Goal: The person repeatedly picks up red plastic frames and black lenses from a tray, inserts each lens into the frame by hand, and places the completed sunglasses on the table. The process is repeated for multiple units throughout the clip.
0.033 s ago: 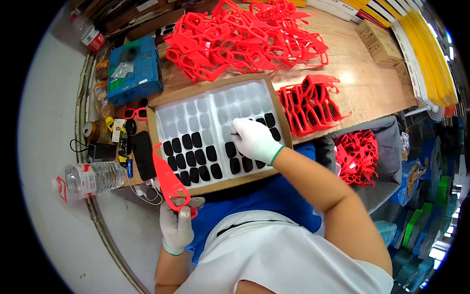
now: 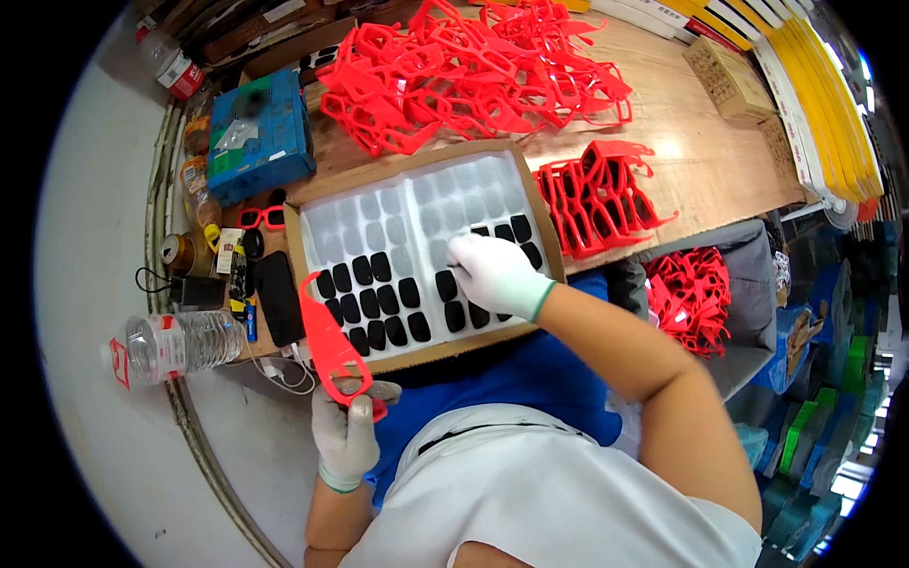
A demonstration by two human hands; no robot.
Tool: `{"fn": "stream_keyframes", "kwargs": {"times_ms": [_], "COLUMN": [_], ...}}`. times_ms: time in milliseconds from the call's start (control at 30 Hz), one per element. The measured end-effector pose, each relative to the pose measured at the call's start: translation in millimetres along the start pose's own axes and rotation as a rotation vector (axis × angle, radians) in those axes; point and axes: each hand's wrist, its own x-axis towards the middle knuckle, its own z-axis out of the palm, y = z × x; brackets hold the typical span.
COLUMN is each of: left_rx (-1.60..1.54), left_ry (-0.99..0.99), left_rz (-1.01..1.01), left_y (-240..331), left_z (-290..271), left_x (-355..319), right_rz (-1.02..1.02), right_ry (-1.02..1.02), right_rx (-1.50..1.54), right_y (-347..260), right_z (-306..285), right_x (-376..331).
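In my gloved left hand (image 2: 343, 440), closed near the front of my body, is a red glasses frame (image 2: 327, 336). One of its arms points up and away over the near left corner of a shallow cardboard box (image 2: 294, 248). Dark lenses (image 2: 381, 267) lie in rows inside this box on a whitish liner, with more pale, lens-shaped marks toward the far side. My gloved right hand (image 2: 500, 275) reaches over the right half of the box, its fingers pinched together just above the lenses. Whatever sits between those fingertips is hidden.
A heap of red frames (image 2: 464, 80) covers the far table. Red frames with dark lenses (image 2: 601, 208) stand stacked right of the box; a grey bin (image 2: 753, 312) holds more. On the left are a blue box (image 2: 256, 142), a phone (image 2: 277, 301) and a water bottle (image 2: 189, 346).
My left hand and the glasses frame have shifted slightly to the right. My right hand stays pinched over the box, with its forearm moved a little right.
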Motion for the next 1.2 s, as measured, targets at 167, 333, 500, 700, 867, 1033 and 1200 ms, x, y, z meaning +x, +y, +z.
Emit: {"fn": "stream_keyframes", "kwargs": {"times_ms": [167, 333, 500, 700, 867, 1033, 1200], "left_rx": [0.201, 0.196, 0.401, 0.26, 0.116, 0.027, -0.03], "left_ry": [-0.234, -0.151, -0.476, -0.463, -0.499, -0.587, -0.599], "left_rz": [-0.018, -0.143, -0.023, 0.001, -0.015, -0.153, -0.252], "left_y": [2, 3, 16, 4, 8, 11, 14], "left_z": [-15, -4, 24, 45, 30, 17, 4], "left_x": [-19, -5, 13, 27, 14, 8, 6], "right_rz": [-0.31, -0.288, -0.064, -0.124, 0.227, 0.301, 0.326], "right_ry": [-0.042, 0.33, 0.606, 0.561, 0.33, -0.037, -0.093], "right_rx": [-0.06, 0.523, 0.666, 0.495, 1.335, 1.36, 1.35], "right_y": [-40, -111, -124, -119, -125, -114, -122], "right_z": [-22, -21, -13, -32, -22, -23, -26], "right_x": [-84, -109, -113, -107, -111, -106, -103]}}
